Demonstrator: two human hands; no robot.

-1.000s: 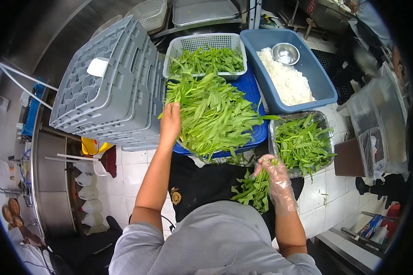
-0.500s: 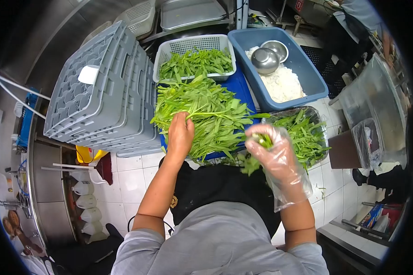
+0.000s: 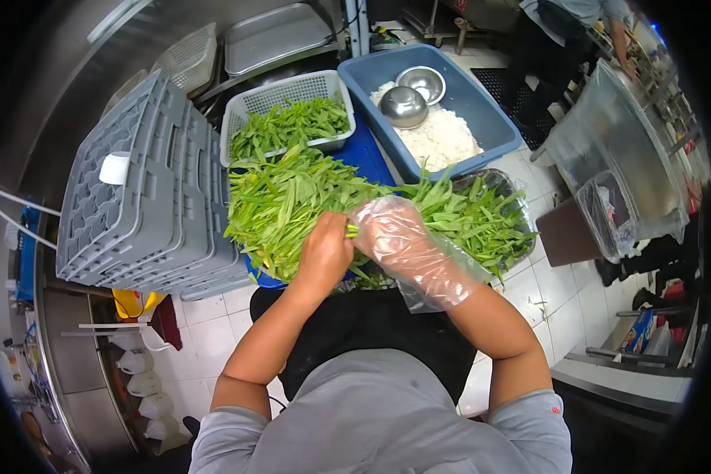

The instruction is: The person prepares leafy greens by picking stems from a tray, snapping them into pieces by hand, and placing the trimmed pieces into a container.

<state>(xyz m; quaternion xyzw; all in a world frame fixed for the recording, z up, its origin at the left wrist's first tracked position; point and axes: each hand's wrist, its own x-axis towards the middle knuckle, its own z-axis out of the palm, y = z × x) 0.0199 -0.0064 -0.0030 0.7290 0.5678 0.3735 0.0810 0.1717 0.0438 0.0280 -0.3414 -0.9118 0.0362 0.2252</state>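
Observation:
A large heap of leafy greens that look like water spinach (image 3: 280,201) lies over a blue board (image 3: 369,163) in front of me. My bare left hand (image 3: 324,253) is closed around stems at the heap's near right side. Close beside it, touching or nearly so, my right hand (image 3: 391,233) wears a loose clear plastic glove. Its fingers are curled on the same short green stems, whose ends show between the two hands; the fingertips are mostly hidden. Right of the gloved hand, more cut greens (image 3: 490,225) fill a container with a clear plastic rim.
Behind the heap stands a white perforated basket (image 3: 249,103) of greens. A blue-grey tub (image 3: 490,130) holds white food resembling rice and two metal bowls (image 3: 404,107). Stacked grey dish racks (image 3: 158,189) rise at left. A brown bin (image 3: 565,237) and another person (image 3: 549,47) are at right.
My right hand has moved left from over the right-hand container and met my left hand at the stems. The whole view has shifted, with surroundings sliding left.

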